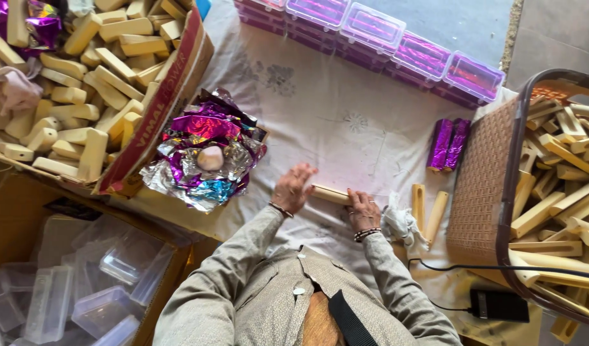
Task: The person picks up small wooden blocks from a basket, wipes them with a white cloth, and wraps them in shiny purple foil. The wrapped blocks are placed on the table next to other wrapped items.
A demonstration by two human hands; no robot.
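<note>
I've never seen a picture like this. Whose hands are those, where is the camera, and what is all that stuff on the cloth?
The camera sits on a person's head, looking down. The left hand and right hand both press on a cream bar lying on a white cloth. Beside the left hand is a pile of shiny foil sheets; two purple-wrapped bars lie by a brown basket of bare bars. Clear boxes of wrapped ones line the far edge.
</note>
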